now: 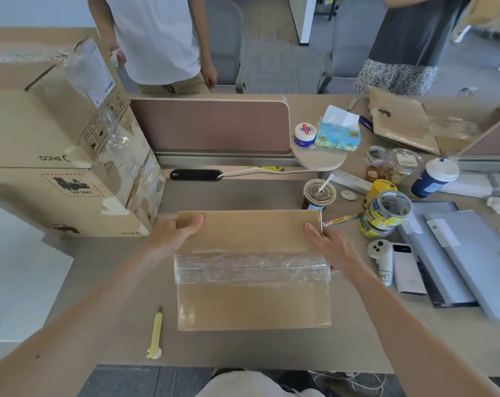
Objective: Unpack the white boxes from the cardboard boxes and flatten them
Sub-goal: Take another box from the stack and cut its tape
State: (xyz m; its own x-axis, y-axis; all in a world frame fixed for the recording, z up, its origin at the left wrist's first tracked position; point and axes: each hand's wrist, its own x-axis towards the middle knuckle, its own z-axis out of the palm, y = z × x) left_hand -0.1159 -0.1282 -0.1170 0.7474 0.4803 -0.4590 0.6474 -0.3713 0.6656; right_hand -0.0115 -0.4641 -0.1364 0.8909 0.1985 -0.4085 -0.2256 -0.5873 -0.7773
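Observation:
A closed cardboard box sits on the desk in front of me, its top seam covered by a band of clear tape. My left hand grips the box's far left corner, thumb on top. My right hand holds the far right edge, thumb on top and fingers down the side. A yellow box cutter lies on the desk left of the box. No white box is visible.
Stacked large cardboard boxes stand at the left. An iced drink cup, tape rolls, a white controller, a phone and laptops crowd the right. Two people stand beyond the divider.

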